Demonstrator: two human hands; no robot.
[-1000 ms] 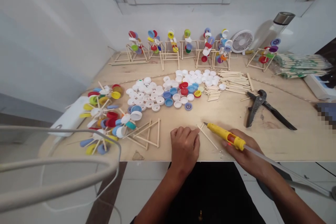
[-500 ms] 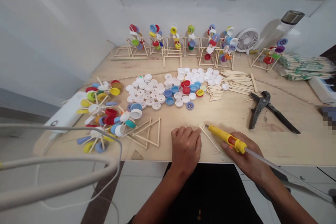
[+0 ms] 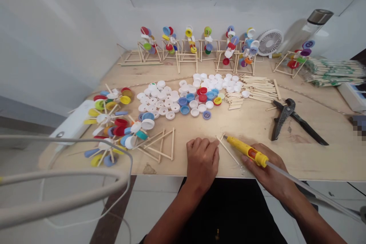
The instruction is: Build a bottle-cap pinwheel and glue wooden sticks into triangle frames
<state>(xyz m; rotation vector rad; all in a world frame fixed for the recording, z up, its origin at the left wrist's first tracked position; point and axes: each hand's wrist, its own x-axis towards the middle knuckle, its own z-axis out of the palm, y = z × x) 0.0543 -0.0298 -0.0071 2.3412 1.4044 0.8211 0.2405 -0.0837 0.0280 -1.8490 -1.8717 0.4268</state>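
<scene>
Near the table's front edge, my left hand [image 3: 202, 160] is closed with its fingertips at the upper end of thin wooden sticks [image 3: 229, 151] that meet at an angle. My right hand [image 3: 270, 167] is wrapped round a yellow glue gun [image 3: 247, 150], its tip touching or almost touching the sticks' joint. A clear tube or rod runs from the gun's back to the lower right. Left of my left hand lie triangular stick frames [image 3: 172, 144]. White bottle caps [image 3: 163, 110] and coloured ones [image 3: 203, 98] are spread beyond my hands.
Wheels of sticks and caps [image 3: 105, 119] lie at left, near a looping cable [image 3: 122, 177]. Black pliers [image 3: 283, 118] and stick piles [image 3: 259, 88] are at right. Along the wall stand framed wheels [image 3: 228, 49], a white fan [image 3: 270, 42] and a bottle [image 3: 314, 23].
</scene>
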